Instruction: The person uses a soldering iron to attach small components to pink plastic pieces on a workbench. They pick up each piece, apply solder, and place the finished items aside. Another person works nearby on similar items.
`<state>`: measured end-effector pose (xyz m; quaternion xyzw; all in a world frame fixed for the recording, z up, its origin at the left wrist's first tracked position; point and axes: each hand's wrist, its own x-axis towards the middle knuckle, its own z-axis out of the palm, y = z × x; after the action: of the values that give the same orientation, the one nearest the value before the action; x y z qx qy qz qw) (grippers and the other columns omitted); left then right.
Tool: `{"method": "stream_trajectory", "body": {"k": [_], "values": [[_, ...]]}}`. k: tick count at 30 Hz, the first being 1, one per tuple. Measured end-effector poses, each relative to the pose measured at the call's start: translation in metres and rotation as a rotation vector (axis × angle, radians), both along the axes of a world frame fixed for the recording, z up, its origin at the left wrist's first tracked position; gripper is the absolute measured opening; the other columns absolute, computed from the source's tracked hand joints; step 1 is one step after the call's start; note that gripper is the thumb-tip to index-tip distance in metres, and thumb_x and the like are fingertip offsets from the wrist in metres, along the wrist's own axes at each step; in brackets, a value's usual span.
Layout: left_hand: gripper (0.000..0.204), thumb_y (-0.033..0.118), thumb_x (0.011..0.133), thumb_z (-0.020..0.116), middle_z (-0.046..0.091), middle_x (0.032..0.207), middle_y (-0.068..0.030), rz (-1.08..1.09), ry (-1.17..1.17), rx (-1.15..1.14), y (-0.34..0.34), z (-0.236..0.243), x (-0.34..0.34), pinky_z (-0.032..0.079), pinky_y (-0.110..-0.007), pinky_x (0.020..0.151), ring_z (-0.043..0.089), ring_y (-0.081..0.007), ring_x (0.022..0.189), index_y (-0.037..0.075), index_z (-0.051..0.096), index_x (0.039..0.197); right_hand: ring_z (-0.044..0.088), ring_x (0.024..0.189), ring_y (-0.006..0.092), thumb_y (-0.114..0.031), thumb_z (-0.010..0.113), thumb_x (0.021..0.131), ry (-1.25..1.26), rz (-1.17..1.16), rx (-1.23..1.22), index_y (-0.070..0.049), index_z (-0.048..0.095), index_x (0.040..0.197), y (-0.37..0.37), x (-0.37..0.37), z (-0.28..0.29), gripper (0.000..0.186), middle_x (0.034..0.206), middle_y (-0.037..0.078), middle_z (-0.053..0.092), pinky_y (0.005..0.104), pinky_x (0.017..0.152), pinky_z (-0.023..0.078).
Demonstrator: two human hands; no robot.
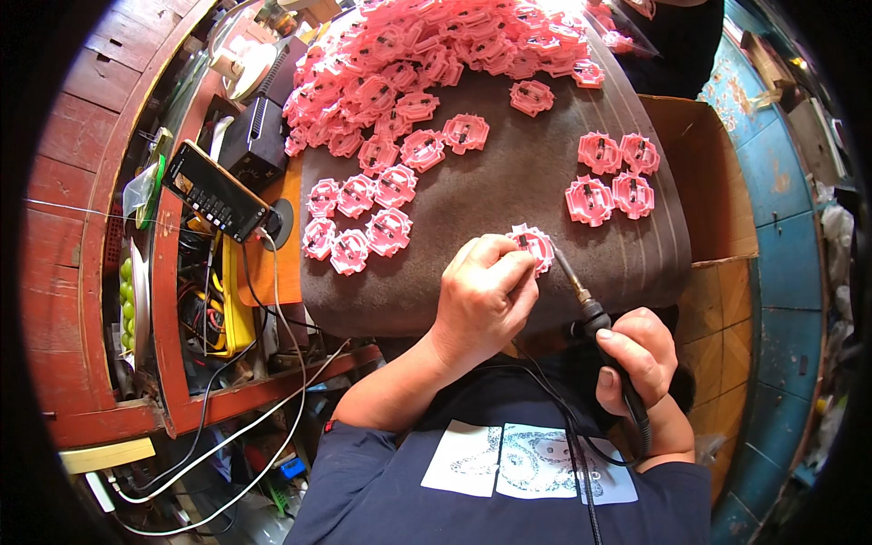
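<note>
My right hand is wrapped round the black handle of a soldering iron. The iron's thin metal tip reaches up to the right edge of a pink plastic part with a small dark piece at its centre. My left hand is closed in a pinch against the lower left of that same part; whatever sits between its fingertips is hidden. The part lies near the front edge of a dark brown mat. Similar pink parts are set out in rows to the left, with a group at the right.
A large heap of pink parts covers the back of the mat. To the left stand a phone on a holder, a black box and loose cables. An open cardboard box is on the right, beside blue panels.
</note>
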<state>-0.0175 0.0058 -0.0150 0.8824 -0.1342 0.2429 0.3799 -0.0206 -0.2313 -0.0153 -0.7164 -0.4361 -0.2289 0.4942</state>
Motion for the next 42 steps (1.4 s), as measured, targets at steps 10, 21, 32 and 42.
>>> {"method": "stream_trajectory", "body": {"k": [10,21,32,42], "values": [[0.015,0.000,0.081,0.080,0.072,0.095,-0.0138,0.005,-0.013,0.005,-0.0008,-0.0016,0.0006,0.059,-0.041,0.078,0.073,-0.0322,0.086,0.003,0.076,0.095,0.057,0.060,0.0249,-0.008,0.070,0.083,0.005,0.029,0.017,0.003,0.071,0.111,0.0052,0.0003,-0.0047,0.029,0.080,0.010,0.059,0.0368,0.053,0.047],[0.015,-0.001,0.081,0.079,0.071,0.094,-0.0138,0.000,-0.010,-0.015,-0.0011,-0.0027,0.0001,0.059,-0.040,0.078,0.072,-0.0319,0.086,0.002,0.076,0.095,0.058,0.061,0.0249,-0.004,0.070,0.079,0.016,0.022,0.000,0.002,0.072,0.110,0.0052,-0.0009,-0.0035,0.032,0.081,0.010,0.059,0.0368,0.054,0.047],[0.016,-0.001,0.081,0.080,0.072,0.096,-0.0147,-0.006,-0.024,-0.011,-0.0005,-0.0041,0.0003,0.059,-0.041,0.080,0.073,-0.0332,0.088,0.002,0.076,0.096,0.058,0.061,0.0249,-0.001,0.070,0.076,0.019,0.021,-0.011,0.001,0.073,0.109,0.0051,-0.0019,-0.0020,0.033,0.081,0.010,0.060,0.0368,0.055,0.047],[0.017,-0.001,0.080,0.081,0.071,0.095,-0.0145,-0.011,-0.018,-0.003,-0.0004,-0.0023,0.0005,0.059,-0.041,0.080,0.072,-0.0331,0.087,0.002,0.076,0.097,0.059,0.064,0.0251,-0.004,0.068,0.083,0.019,-0.013,0.033,0.002,0.072,0.112,0.0035,-0.0029,-0.0043,0.030,0.084,0.011,0.061,0.0375,0.056,0.048]]}}
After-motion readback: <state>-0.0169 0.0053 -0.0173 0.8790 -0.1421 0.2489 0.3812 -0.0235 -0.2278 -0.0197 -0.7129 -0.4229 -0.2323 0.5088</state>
